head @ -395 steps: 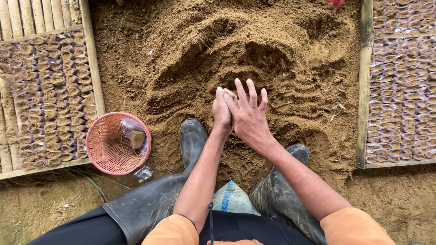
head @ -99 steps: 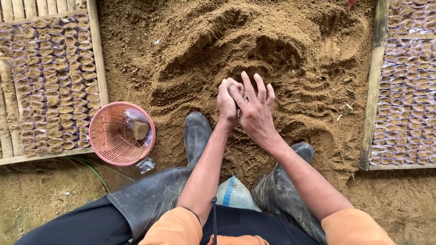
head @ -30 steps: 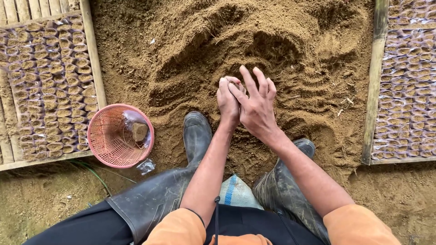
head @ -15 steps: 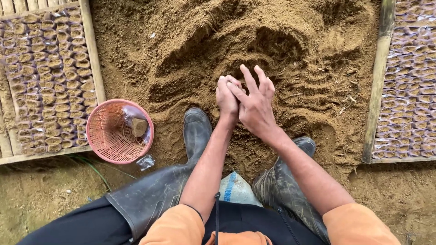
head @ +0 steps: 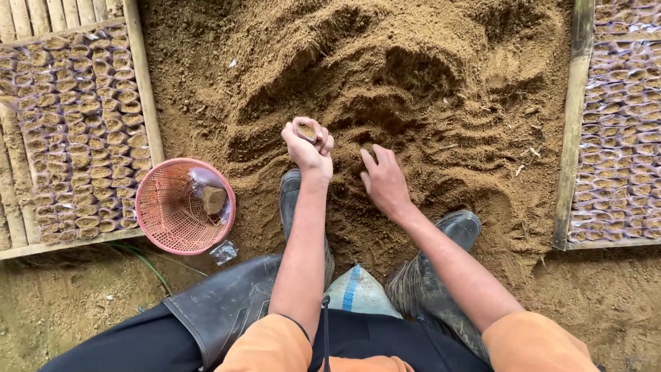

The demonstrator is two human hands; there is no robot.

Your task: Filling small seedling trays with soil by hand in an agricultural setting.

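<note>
- The left hand (head: 308,146) is clamped on a small soil-filled bag (head: 306,130), its open mouth facing up, fingers wrapped round its sides; the bag sits in that grip above the soil pile (head: 385,83).
- The right hand (head: 384,180) lies just right of the left, fingers spread and apart, resting on loose soil and holding nothing.
- Risk, as I judge it: the bag looks thin and full to the brim, so squeezing or tipping it could spill soil or split the side.
- The loose, raked slope under the right hand could slide and bury the fingers.
- Below the hands, two dark rubber boots (head: 441,275) stand in the soil.
- Left of the grip, a pink basket (head: 169,220) on the ground holds a clod and clear plastic.
- Further left and far right, wooden-framed beds (head: 146,89) hold rows of filled bags (head: 76,138).
- No surface here: bare earth outdoors.
</note>
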